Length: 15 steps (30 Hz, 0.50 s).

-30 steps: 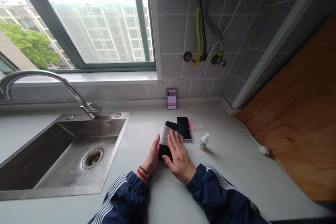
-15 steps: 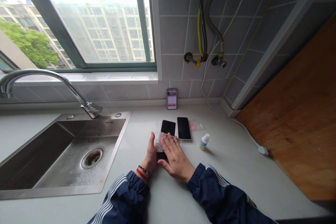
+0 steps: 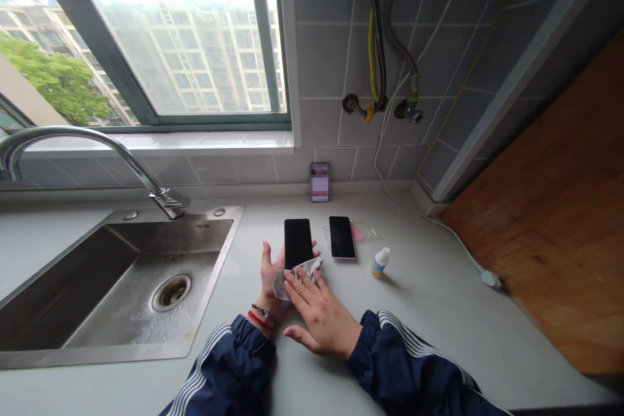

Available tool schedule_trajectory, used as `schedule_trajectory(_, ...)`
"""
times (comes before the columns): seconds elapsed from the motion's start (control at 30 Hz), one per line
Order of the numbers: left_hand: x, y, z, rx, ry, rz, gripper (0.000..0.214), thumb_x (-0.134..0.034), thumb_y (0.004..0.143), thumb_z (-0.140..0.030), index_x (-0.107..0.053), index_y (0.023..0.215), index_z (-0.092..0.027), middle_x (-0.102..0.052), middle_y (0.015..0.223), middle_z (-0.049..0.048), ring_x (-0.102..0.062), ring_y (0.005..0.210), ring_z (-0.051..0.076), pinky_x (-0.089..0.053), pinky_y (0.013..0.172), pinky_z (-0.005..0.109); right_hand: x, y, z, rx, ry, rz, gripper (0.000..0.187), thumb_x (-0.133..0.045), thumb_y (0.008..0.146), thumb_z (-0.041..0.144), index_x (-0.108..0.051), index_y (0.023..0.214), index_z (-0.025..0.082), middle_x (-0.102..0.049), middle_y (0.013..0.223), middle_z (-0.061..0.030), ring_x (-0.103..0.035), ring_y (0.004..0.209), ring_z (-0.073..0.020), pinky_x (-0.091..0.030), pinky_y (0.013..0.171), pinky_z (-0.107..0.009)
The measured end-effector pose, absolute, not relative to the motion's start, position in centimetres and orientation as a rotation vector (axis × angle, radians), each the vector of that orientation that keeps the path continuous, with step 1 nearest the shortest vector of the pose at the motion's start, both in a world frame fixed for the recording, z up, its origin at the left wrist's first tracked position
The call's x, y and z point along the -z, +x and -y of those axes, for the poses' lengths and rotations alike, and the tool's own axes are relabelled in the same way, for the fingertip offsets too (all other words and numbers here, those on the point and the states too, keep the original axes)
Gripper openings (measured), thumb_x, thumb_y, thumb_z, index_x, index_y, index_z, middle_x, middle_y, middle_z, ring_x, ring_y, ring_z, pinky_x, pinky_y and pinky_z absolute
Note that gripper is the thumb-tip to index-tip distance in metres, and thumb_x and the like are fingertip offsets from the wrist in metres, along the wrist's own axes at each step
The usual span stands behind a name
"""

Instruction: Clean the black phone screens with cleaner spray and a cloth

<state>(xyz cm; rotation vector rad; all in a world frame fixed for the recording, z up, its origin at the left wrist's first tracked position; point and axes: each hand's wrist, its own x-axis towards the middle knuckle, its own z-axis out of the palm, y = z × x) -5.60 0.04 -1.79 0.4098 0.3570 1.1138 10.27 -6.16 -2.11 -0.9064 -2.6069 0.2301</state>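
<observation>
A black smartphone [image 3: 298, 242] lies screen up on my left hand [image 3: 270, 276]. The thumb is spread out at its left, and fingertips show past its right edge. My right hand [image 3: 319, 312] lies over the phone's near end, fingers stretched flat on a pale cloth [image 3: 307, 268] and thumb apart. That cloth hides the bottom of the screen. To the right, a second smartphone [image 3: 342, 238] lies on the counter, partly over a clear plastic piece [image 3: 369, 232] with a pink patch. A small white-capped bottle [image 3: 380, 262] stands nearby.
At the left a steel sink [image 3: 195, 338] is set into the pale counter [image 3: 429, 331], with a chrome faucet [image 3: 168, 201] behind it. Another phone [image 3: 320, 182] leans against the tiled wall. A white cable [image 3: 433, 218] runs down to a plug [image 3: 489, 278].
My right hand has slid the cloth toward me, down the phone, uncovering most of its screen. The left palm has opened and turned further upward under the phone.
</observation>
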Motion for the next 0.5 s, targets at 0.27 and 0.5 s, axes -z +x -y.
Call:
schedule_trajectory(0.27,0.6,-4.9,0.8,-1.036,0.352,-0.304,0.097,-0.039,0.088,-0.081,-0.033,0.159,-0.015,-0.045,0.157,0.0217,-0.046,0.142,0.041,-0.025,0.121,0.055,2.0,9.5,5.5,-0.196,-0.994,2.591,0.088,-0.059,0.098,0.051,-0.015,0.163,0.009,-0.012,0.169,-0.0129,-0.008,0.158,-0.0338,-0.024,0.125,-0.057)
schedule_trajectory(0.5,1.3,-4.4,0.6,-1.098,0.256,-0.447,0.086,-0.045,0.091,-0.075,-0.054,0.145,-0.009,-0.061,0.142,0.0199,-0.044,0.144,0.038,-0.022,0.125,0.052,1.8,9.4,3.3,-0.068,-1.050,2.471,0.086,-0.052,0.102,0.051,-0.007,0.164,0.010,-0.009,0.170,-0.0132,-0.007,0.158,-0.0336,-0.025,0.125,-0.057)
